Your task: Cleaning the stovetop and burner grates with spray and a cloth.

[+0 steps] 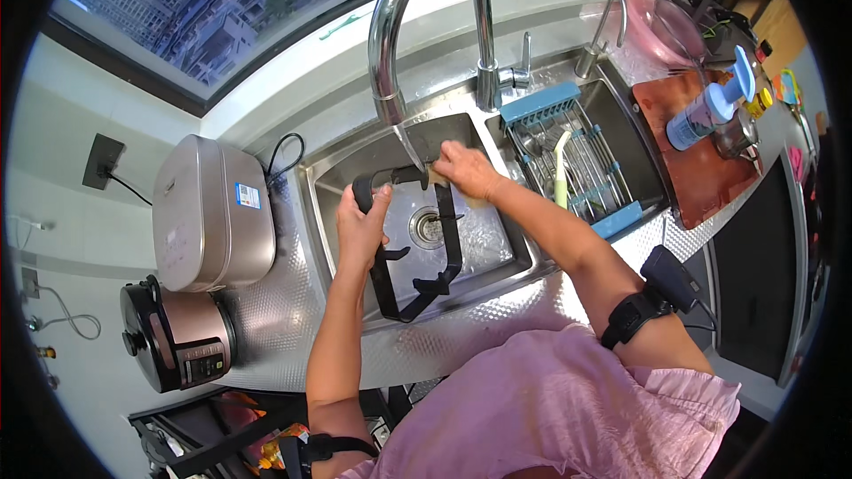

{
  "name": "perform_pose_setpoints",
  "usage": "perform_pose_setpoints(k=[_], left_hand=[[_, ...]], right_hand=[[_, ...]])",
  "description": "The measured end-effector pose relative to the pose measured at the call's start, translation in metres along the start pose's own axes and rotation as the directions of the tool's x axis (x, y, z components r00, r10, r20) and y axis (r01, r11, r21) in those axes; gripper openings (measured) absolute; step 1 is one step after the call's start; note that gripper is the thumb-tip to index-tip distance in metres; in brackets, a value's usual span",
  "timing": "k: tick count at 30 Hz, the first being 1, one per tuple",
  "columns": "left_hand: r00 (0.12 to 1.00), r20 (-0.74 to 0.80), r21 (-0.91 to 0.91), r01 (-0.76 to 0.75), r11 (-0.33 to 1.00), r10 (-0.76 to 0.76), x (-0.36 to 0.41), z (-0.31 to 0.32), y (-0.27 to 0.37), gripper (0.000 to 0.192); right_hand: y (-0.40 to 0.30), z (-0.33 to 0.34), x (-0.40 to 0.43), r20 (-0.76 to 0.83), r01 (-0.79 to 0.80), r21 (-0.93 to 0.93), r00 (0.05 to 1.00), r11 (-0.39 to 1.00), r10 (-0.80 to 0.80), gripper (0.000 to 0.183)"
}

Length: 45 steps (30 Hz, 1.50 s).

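Over the left basin of a stainless steel sink (479, 269), my left hand (361, 223) grips the upper left side of a black pan support frame (452, 229). My right hand (466, 169) is at the frame's upper right corner, closed on a tan cloth or sponge (436, 174) that touches the frame; its fingers partly hide it. Water runs from the chrome faucet (393, 110) onto the frame's top bar. The drain (427, 227) shows through the frame.
A blue-ended wire drainer (562, 101) with a green-handled brush (560, 186) spans the right basin. Right of it, a pump bottle (692, 121) stands on a reddish-brown mat (705, 179). A rice cooker (246, 239) and a pressure cooker (200, 326) are at the left.
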State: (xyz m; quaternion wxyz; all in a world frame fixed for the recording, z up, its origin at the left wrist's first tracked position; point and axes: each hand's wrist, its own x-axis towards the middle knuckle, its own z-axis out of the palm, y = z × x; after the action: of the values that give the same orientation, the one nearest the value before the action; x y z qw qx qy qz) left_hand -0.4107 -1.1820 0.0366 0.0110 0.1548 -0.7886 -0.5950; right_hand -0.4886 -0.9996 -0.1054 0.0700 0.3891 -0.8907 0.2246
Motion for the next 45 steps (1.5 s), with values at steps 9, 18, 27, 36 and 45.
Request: perform_pose_setpoints(k=[9,18,27,36,45], left_hand=[[0.999,0.036,-0.013,0.039,0.999,-0.038,0.015,-0.004,-0.006,0.021],[0.998,-0.011,0.013,-0.059,0.998,0.059,0.016,0.010,-0.004,0.024],[0.997,0.074,0.102,0.001,0.995,-0.008,0.025,0.017,-0.024,0.028],[0.988,0.149,0.063,-0.041,0.997,0.032,0.024,0.042,-0.018,0.026],[0.983,0.083,0.072,-0.172,0.982,0.166,0.029,0.045,-0.058,0.040]], right_hand=[[-0.013,0.033,-0.005,0.523,-0.395,0.152,0.810,0.906,0.265,0.016],[-0.009,0.025,-0.002,0.066,-0.408,0.045,0.912,0.912,0.405,0.012],[-0.030,-0.065,0.004,-0.222,-0.356,0.347,0.868,0.868,0.444,0.013],[-0.045,-0.031,0.018,0.025,-0.409,0.067,0.913,0.910,0.408,0.015],[-0.046,-0.024,0.022,0.660,-0.464,0.747,0.602,-0.476,0.449,0.019]])
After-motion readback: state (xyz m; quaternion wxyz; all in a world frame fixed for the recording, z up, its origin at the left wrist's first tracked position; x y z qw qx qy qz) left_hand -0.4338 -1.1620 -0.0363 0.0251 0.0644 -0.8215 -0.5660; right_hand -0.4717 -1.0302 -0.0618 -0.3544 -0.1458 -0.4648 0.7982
